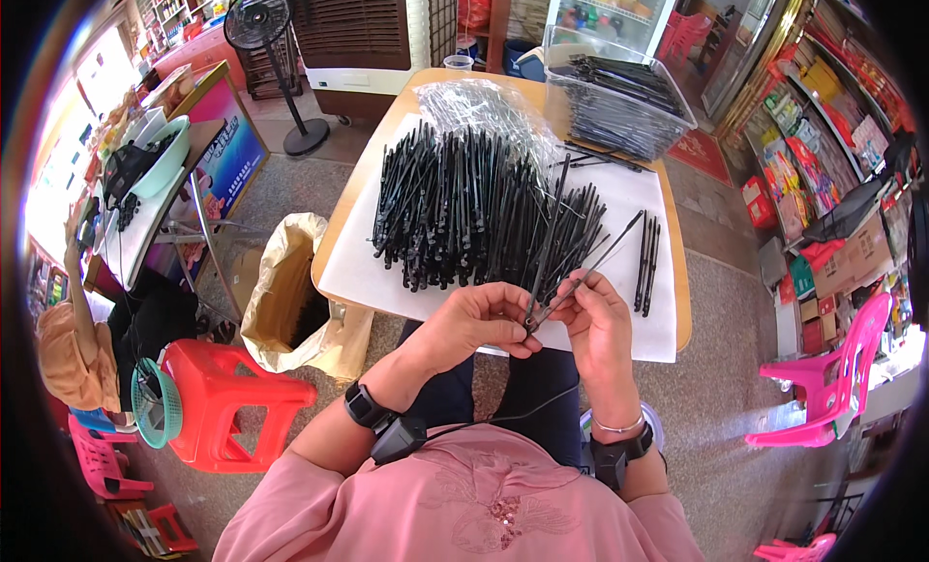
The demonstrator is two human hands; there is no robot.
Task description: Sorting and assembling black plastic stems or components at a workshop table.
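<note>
Both my hands are at the near edge of the table, fingers pinched and nearly touching. A slim black rod [550,238] rises almost upright from my left hand [484,318]. My right hand [595,318] grips another slim black rod [610,248], slanting up to the right. The lower ends of the two rods meet between my fingertips; whether they are joined there I cannot tell. Just beyond my hands lies a big heap of similar black rods [455,209]. A few more rods [647,267] lie side by side right of my right hand.
White paper [363,262] covers much of the wooden-edged table [683,315]. Behind the heap are crumpled clear plastic [484,112] and a clear bin [619,117] of rods. An open sack [281,301] and red stool [227,402] stand left; a pink chair [837,378] is right.
</note>
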